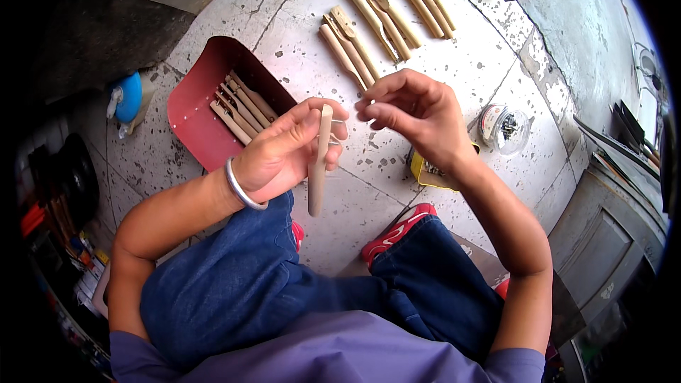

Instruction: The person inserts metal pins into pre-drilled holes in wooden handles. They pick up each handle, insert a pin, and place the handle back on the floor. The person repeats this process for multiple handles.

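Note:
My left hand [273, 149], a metal bangle [243, 186] on its wrist, grips a pale wooden handle [318, 177] that stands nearly upright in the picture. Two thin metal pins [335, 122] stick out of the handle's right side, near its upper half. Just to the right, my right hand [425, 110] is apart from the handle, thumb and forefinger pinched together. A tiny pale spot shows at those fingertips, too small to name. Beyond the hands, several wooden handles [349, 46] lie in groups on the floor, some with slotted ends.
A red scoop-shaped bin [195, 110] at left holds several wooden handles [241, 110]. Right of my right forearm stands a clear jar [512, 135] of small metal parts; a yellow container [431, 179] is partly hidden beneath that arm. A grey cabinet [599, 248] stands at right.

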Motion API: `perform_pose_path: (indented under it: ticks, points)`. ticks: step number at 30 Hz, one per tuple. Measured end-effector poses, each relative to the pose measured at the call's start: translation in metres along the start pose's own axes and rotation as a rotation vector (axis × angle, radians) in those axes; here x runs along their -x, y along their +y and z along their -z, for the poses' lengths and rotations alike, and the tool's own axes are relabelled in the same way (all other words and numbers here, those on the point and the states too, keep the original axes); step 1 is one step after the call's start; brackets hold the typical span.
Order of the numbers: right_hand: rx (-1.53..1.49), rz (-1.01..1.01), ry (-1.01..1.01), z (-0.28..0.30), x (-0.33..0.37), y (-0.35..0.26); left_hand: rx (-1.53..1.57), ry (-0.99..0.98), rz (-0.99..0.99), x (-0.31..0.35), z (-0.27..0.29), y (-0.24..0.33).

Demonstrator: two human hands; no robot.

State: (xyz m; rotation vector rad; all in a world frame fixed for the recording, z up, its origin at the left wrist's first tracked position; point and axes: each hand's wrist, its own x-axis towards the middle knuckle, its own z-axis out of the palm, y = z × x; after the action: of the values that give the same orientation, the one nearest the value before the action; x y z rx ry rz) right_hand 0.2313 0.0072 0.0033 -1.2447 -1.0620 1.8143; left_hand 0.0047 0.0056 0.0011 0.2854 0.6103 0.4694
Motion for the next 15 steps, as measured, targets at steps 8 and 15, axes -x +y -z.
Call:
perform_pose_path:
  ticks: [8,15]
  points:
    - [-0.161,0.019,-0.016,-0.024,0.001,-0.012,0.055,0.047,-0.089,-0.001,-0.001,0.003]
    - [0.090,0.196,0.068,-0.032,0.000,-0.003,0.040,0.105,-0.103,0.003,-0.001,0.003]
